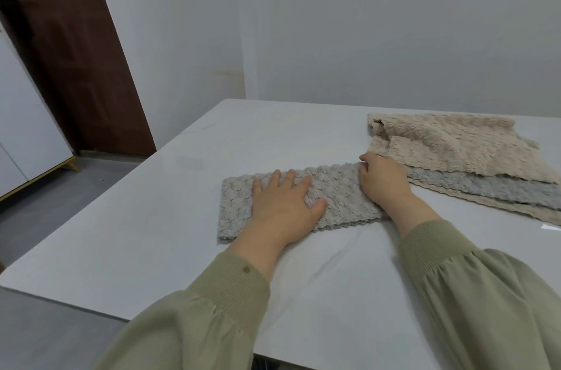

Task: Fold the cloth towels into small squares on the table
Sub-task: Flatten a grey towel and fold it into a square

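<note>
A pale grey fluffy towel [337,190], folded into a long strip, lies across the middle of the white table [151,233]. My left hand [282,202] presses flat on the strip's left half with fingers spread. My right hand [382,181] sits at the strip's right end, fingers curled round that end. Behind and to the right lies a loose pile of unfolded towels: a beige one [455,145] on top, a grey-blue one [485,187] under it and another beige edge [516,212] below.
The table's left edge [91,187] drops to a grey floor [45,218]. A brown door [76,51] and a white cabinet [21,127] stand at the left. A white wall runs behind the table.
</note>
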Demonstrator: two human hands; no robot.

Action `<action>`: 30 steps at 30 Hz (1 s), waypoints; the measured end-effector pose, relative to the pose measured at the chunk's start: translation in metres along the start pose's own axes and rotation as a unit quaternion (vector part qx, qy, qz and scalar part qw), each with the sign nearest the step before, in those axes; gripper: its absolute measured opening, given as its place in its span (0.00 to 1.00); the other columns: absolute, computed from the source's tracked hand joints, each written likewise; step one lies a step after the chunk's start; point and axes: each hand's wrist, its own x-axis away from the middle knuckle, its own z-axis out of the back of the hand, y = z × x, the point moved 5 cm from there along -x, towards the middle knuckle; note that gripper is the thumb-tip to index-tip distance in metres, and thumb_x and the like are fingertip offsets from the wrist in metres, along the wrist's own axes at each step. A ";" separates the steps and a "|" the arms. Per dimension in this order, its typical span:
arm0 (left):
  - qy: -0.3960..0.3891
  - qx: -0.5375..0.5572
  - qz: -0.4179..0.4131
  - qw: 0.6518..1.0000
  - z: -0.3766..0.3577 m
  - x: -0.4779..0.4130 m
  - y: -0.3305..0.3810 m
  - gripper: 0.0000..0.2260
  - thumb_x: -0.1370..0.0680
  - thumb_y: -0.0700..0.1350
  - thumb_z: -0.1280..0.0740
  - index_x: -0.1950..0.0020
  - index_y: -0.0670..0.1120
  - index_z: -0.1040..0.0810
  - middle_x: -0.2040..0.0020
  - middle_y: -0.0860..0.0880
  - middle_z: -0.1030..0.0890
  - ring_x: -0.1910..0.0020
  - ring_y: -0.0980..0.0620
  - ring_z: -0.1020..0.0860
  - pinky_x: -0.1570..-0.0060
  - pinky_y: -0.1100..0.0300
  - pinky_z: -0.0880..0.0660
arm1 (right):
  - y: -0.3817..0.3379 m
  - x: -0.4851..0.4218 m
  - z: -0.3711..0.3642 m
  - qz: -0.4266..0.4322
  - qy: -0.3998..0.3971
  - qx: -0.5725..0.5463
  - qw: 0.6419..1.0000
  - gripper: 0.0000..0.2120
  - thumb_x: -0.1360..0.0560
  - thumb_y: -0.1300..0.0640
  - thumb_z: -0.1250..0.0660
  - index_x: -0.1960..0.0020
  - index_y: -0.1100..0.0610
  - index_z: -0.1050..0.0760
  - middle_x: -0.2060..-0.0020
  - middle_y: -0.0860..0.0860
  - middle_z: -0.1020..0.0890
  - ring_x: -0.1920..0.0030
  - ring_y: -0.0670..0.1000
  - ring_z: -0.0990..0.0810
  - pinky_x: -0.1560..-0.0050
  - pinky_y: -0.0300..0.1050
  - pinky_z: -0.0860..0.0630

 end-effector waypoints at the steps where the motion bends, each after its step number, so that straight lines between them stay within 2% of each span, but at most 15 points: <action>1: -0.001 -0.001 0.002 1.000 0.000 0.000 0.000 0.30 0.23 0.67 0.55 0.23 0.58 0.52 0.22 0.51 0.52 0.23 0.47 0.56 0.28 0.39 0.60 | 0.000 -0.001 -0.001 0.003 0.001 -0.001 1.000 0.17 0.20 0.56 0.46 0.33 0.57 0.29 0.41 0.59 0.22 0.39 0.60 0.28 0.39 0.54 0.33; 6: -0.009 -0.011 0.023 1.000 0.000 0.004 -0.003 0.32 0.24 0.69 0.56 0.23 0.57 0.54 0.21 0.50 0.53 0.23 0.46 0.57 0.28 0.38 0.60 | 0.000 -0.001 0.004 0.006 0.042 -0.066 0.997 0.16 0.22 0.56 0.41 0.35 0.58 0.27 0.45 0.58 0.20 0.42 0.60 0.26 0.42 0.55 0.28; 8: -0.008 -0.012 0.024 1.000 0.000 0.005 -0.002 0.32 0.24 0.69 0.56 0.23 0.57 0.54 0.21 0.50 0.53 0.23 0.46 0.57 0.28 0.37 0.59 | 0.002 -0.003 0.004 -0.005 0.040 -0.083 0.996 0.18 0.23 0.56 0.40 0.34 0.59 0.29 0.44 0.59 0.21 0.41 0.60 0.26 0.41 0.56 0.28; 11: -0.006 -0.011 0.024 1.000 0.000 0.005 -0.002 0.32 0.24 0.69 0.56 0.23 0.57 0.54 0.21 0.50 0.53 0.23 0.47 0.57 0.28 0.37 0.60 | 0.005 -0.004 -0.002 -0.033 -0.012 -0.037 0.999 0.23 0.23 0.52 0.41 0.30 0.60 0.34 0.35 0.59 0.27 0.34 0.61 0.32 0.32 0.58 0.38; 14: -0.005 -0.011 0.024 1.000 0.000 0.005 -0.001 0.32 0.24 0.68 0.55 0.23 0.57 0.54 0.21 0.50 0.53 0.23 0.47 0.57 0.28 0.37 0.60 | 0.004 -0.003 -0.004 -0.034 -0.045 -0.033 0.998 0.26 0.22 0.51 0.41 0.27 0.58 0.38 0.31 0.57 0.32 0.29 0.59 0.37 0.28 0.61 0.49; 17: -0.006 -0.008 0.023 1.000 -0.001 0.004 -0.001 0.32 0.24 0.68 0.55 0.23 0.57 0.54 0.21 0.50 0.53 0.23 0.47 0.57 0.28 0.37 0.59 | 0.003 -0.003 -0.003 -0.029 -0.036 -0.070 0.996 0.25 0.24 0.52 0.39 0.29 0.55 0.36 0.36 0.56 0.26 0.32 0.59 0.34 0.28 0.62 0.47; 20: -0.006 -0.007 0.023 1.000 -0.001 0.003 -0.002 0.32 0.24 0.68 0.55 0.23 0.57 0.54 0.21 0.50 0.53 0.23 0.47 0.56 0.28 0.37 0.59 | 0.002 -0.002 0.001 -0.038 -0.024 -0.083 0.996 0.25 0.28 0.52 0.36 0.32 0.55 0.32 0.44 0.55 0.21 0.37 0.60 0.30 0.33 0.60 0.37; 22: -0.006 -0.006 0.023 1.000 -0.001 0.003 -0.002 0.32 0.23 0.68 0.55 0.23 0.57 0.54 0.21 0.50 0.53 0.23 0.47 0.56 0.28 0.37 0.59 | 0.002 0.000 0.004 -0.057 -0.024 -0.065 0.996 0.19 0.30 0.52 0.35 0.42 0.57 0.26 0.48 0.55 0.21 0.39 0.61 0.29 0.38 0.56 0.31; 24: -0.005 -0.005 0.022 1.000 -0.002 0.003 -0.002 0.32 0.23 0.68 0.55 0.23 0.57 0.54 0.21 0.50 0.52 0.23 0.47 0.56 0.28 0.37 0.59 | 0.002 0.002 0.007 -0.065 -0.027 -0.032 0.997 0.12 0.31 0.50 0.35 0.54 0.58 0.26 0.53 0.55 0.23 0.42 0.61 0.29 0.41 0.55 0.30; 28: -0.001 0.000 0.021 1.000 -0.002 0.002 -0.001 0.31 0.23 0.67 0.54 0.23 0.57 0.52 0.21 0.50 0.52 0.23 0.47 0.55 0.29 0.37 0.58 | -0.006 0.005 0.012 -0.020 0.011 -0.022 0.999 0.10 0.29 0.53 0.34 0.51 0.56 0.28 0.53 0.53 0.25 0.47 0.58 0.28 0.40 0.56 0.31; 30: 0.004 0.003 0.019 1.000 -0.002 0.001 -0.002 0.31 0.23 0.67 0.54 0.23 0.56 0.52 0.22 0.50 0.51 0.23 0.47 0.55 0.28 0.37 0.58 | -0.010 0.011 0.017 -0.003 0.036 -0.076 0.996 0.07 0.29 0.61 0.35 0.53 0.56 0.32 0.61 0.52 0.25 0.55 0.57 0.26 0.49 0.52 0.28</action>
